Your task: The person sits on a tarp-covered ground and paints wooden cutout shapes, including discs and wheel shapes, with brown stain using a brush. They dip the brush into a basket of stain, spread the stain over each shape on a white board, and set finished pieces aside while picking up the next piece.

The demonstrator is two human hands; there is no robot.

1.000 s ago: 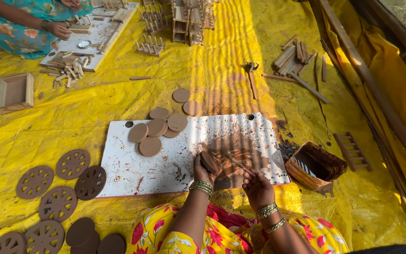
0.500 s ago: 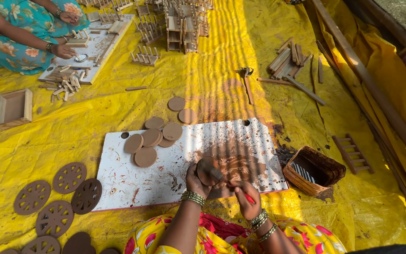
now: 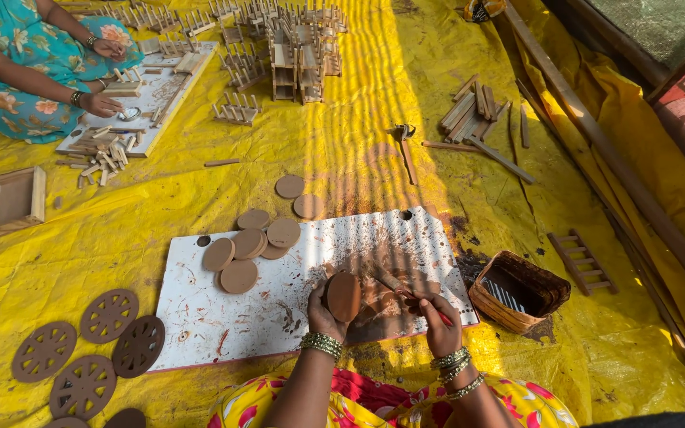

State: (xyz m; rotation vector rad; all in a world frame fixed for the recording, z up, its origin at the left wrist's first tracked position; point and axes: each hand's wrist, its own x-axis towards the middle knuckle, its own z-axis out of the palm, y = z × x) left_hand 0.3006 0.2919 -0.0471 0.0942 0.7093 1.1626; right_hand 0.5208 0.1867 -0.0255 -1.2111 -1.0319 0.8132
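Gripping a brown disc (image 3: 344, 296) upright by its edge, the left hand (image 3: 323, 311) is curled around it over the near right part of the white board (image 3: 200, 317). The right hand (image 3: 440, 323) is closed on a thin red-tipped tool (image 3: 426, 305) — its point lies just beside the disc, though whether it touches is hard to tell. The board's near edge runs just ahead of the person's knees, and its left half is mostly bare. More plain discs (image 3: 251, 246) are heaped at its far left corner, two lying beyond the edge. Cut-out wheel shapes (image 3: 89, 353) sit on the yellow sheet (image 3: 628, 341) at lower left, the lowest cropped by the frame. A woven basket (image 3: 517, 289) stands just right of the board. At upper left another person's hands (image 3: 101, 103) work at a second board — small wooden pieces there are too fine to make out.
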